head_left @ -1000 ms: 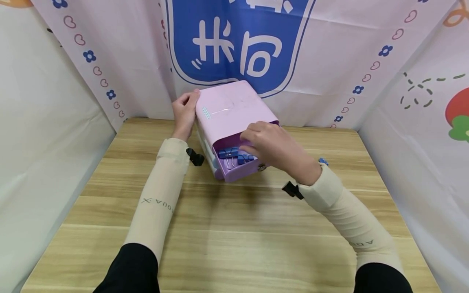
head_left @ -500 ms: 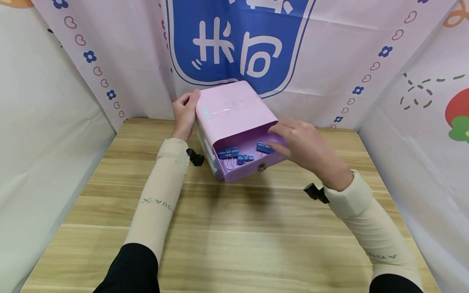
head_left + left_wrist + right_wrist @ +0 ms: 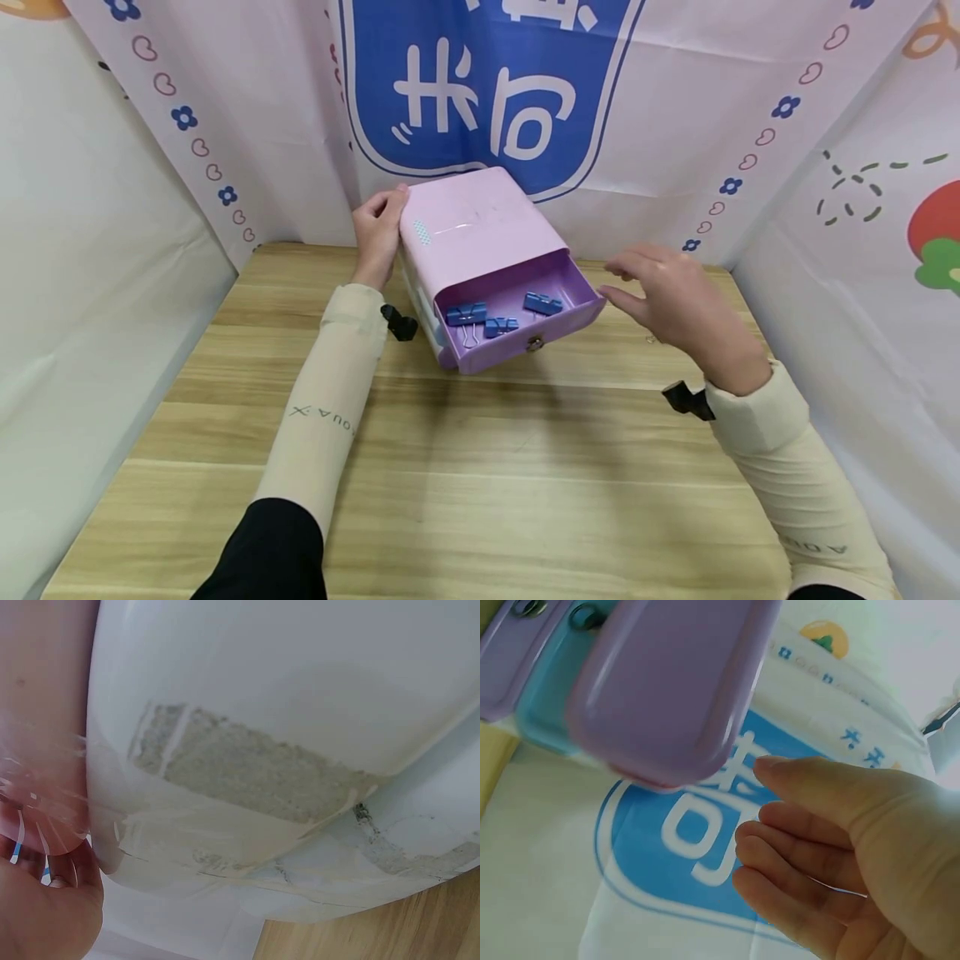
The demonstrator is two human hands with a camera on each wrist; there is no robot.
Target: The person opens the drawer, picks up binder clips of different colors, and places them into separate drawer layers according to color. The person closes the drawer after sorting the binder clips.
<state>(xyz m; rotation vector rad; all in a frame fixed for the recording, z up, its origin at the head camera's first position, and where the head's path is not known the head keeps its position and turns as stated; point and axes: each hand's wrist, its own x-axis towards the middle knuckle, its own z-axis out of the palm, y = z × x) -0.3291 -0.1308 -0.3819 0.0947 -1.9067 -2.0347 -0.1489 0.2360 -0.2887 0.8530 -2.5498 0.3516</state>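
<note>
In the head view, a pink mini drawer cabinet (image 3: pixel 480 225) stands at an angle at the back of the table. Its purple top drawer (image 3: pixel 495 357) is pulled out, and three blue binder clips (image 3: pixel 543 303) lie inside. My left hand (image 3: pixel 378 233) grips the cabinet's rear left corner; in the left wrist view, curled fingers (image 3: pixel 45 900) show beside the pale side wall. Just right of the drawer hovers my right hand (image 3: pixel 678 304), fingers loosely bent and holding nothing. The right wrist view shows it apart from the purple drawer front (image 3: pixel 667 690).
A small wire loop (image 3: pixel 651 339) shows on the wooden table (image 3: pixel 480 500) under the right hand; the rest of that thing is hidden. A printed cloth (image 3: pixel 645 142) hangs directly behind the cabinet, with white side walls left and right. Lower blue (image 3: pixel 551 712) and purple drawers are closed.
My right hand has moved rightward out of the drawer, uncovering the third binder clip and the drawer's right end. The left hand and cabinet have stayed in place.
</note>
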